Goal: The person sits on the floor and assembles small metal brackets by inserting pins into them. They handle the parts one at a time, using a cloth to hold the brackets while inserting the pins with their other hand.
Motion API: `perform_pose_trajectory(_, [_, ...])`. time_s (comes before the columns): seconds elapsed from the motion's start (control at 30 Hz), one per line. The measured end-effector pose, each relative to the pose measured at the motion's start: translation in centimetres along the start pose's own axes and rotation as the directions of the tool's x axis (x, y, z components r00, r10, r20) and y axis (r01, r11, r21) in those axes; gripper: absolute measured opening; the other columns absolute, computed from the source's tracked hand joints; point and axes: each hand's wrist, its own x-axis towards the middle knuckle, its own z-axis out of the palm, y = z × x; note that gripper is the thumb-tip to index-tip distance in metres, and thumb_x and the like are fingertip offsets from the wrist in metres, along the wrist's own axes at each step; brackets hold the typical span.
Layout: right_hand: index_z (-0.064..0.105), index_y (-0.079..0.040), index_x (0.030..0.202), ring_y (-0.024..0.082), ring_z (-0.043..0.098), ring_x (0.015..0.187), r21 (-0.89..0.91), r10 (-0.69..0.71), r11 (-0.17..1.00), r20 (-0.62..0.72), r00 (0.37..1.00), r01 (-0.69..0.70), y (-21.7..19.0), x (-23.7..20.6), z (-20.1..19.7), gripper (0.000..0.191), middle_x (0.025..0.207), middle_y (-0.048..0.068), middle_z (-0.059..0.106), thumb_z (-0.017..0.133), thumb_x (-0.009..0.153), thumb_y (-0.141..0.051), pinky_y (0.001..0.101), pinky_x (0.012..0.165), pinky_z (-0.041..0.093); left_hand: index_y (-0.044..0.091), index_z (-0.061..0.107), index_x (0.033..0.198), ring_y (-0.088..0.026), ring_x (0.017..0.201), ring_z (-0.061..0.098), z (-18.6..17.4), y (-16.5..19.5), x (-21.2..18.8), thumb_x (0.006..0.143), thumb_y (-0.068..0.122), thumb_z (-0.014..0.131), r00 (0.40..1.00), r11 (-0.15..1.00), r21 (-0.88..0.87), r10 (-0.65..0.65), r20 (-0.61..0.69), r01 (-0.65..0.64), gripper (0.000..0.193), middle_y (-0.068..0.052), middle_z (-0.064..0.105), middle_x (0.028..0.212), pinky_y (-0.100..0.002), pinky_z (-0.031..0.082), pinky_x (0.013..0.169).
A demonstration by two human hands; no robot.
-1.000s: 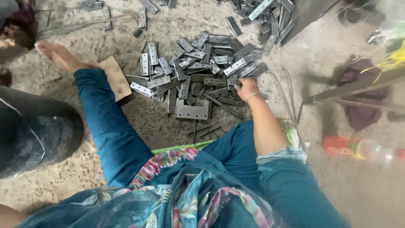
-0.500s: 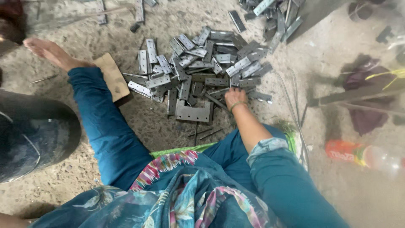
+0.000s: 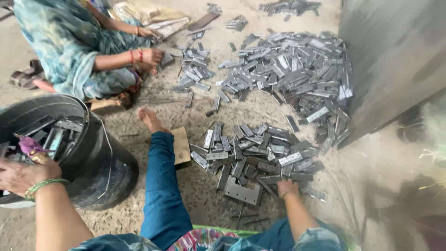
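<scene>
The person sits on the gritty concrete floor (image 3: 139,125) with one leg in blue trousers stretched forward. The right hand (image 3: 288,187) rests palm down at the near edge of a pile of flat grey metal hinge plates (image 3: 260,153), fingers curled onto the pieces; whether it grips one, I cannot tell. Just left of it lies a larger rectangular grey metal plate (image 3: 242,190). The left hand (image 3: 23,174), wearing a green bangle, lies on the rim of a dark round metal bucket (image 3: 100,162) holding more metal strips, fingers loosely bent, holding nothing clearly. A brown cardboard square (image 3: 181,145) lies beside the foot. Farther off, another seated person's hands (image 3: 151,56) work beside a second, bigger heap of plates (image 3: 297,69).
</scene>
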Motion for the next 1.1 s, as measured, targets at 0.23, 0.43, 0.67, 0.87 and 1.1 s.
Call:
perform_pose_trajectory(0.23, [0.069, -0.013, 0.135, 0.033, 0.074, 0.108, 0.772, 0.359, 0.600, -0.496, 0.791, 0.212, -0.7, 1.3, -3.3, 0.038, 0.115, 0.017, 0.075, 0.070, 0.097, -0.022, 0.0389, 0.095, 0.055, -0.001, 0.045, 0.141, -0.045, 0.127, 0.043, -0.8, 1.7, -0.6, 0.097, 0.018, 0.065, 0.963, 0.970, -0.114, 0.192, -0.190, -0.216, 0.052, -0.024, 0.049, 0.134, -0.058, 0.033, 0.114])
perform_pose_trajectory(0.43, [0.063, 0.000, 0.132, 0.020, 0.069, 0.099, 0.916, 0.139, -0.185, -0.334, 0.932, 0.356, -9.8, -0.3, -2.9, 0.052, 0.114, 0.011, 0.075, 0.077, 0.085, -0.016, 0.0383, 0.090, 0.053, -0.002, 0.048, 0.146, -0.047, 0.150, 0.034, -1.7, 2.3, 0.8, 0.100, 0.024, 0.072, 0.954, 0.864, -0.420, 0.199, -0.224, -0.279, 0.058, -0.028, 0.044, 0.151, -0.054, 0.029, 0.129])
perform_pose_trajectory(0.67, [0.070, 0.001, 0.121, 0.021, 0.071, 0.094, 0.951, 0.161, 0.308, -0.028, 0.987, -0.024, -15.5, -4.0, -0.1, 0.045, 0.107, 0.013, 0.077, 0.078, 0.086, -0.025, 0.0378, 0.086, 0.054, 0.001, 0.055, 0.138, -0.037, 0.134, 0.055, -5.8, 9.8, -6.7, 0.093, 0.016, 0.087, 0.941, 0.633, -0.696, 0.225, -0.253, -0.339, 0.058, -0.020, 0.059, 0.137, -0.043, 0.043, 0.118])
perform_pose_trajectory(0.87, [0.075, 0.001, 0.112, 0.022, 0.072, 0.089, 0.909, 0.024, 0.136, -0.401, 0.916, 0.394, -15.5, -5.2, -0.4, 0.042, 0.101, 0.014, 0.079, 0.078, 0.087, -0.032, 0.0374, 0.083, 0.054, 0.008, 0.060, 0.132, -0.028, 0.115, 0.068, -5.9, 16.2, -23.3, 0.074, 0.000, 0.075, 0.873, 0.489, -0.867, 0.376, 0.312, 0.100, 0.060, -0.013, 0.069, 0.125, -0.035, 0.053, 0.100])
perform_pose_trajectory(1.1, [0.078, 0.001, 0.107, 0.018, 0.070, 0.085, 0.972, 0.002, 0.101, -0.215, 0.977, 0.214, -15.6, -6.5, -0.1, 0.041, 0.096, 0.016, 0.082, 0.077, 0.086, -0.035, 0.0359, 0.079, 0.054, 0.007, 0.064, 0.126, -0.019, 0.115, 0.069, -0.6, 18.2, -34.3, 0.077, 0.007, 0.083, 0.422, 0.546, -0.744, 0.613, 0.669, 0.385, 0.053, -0.009, 0.074, 0.121, -0.034, 0.053, 0.100])
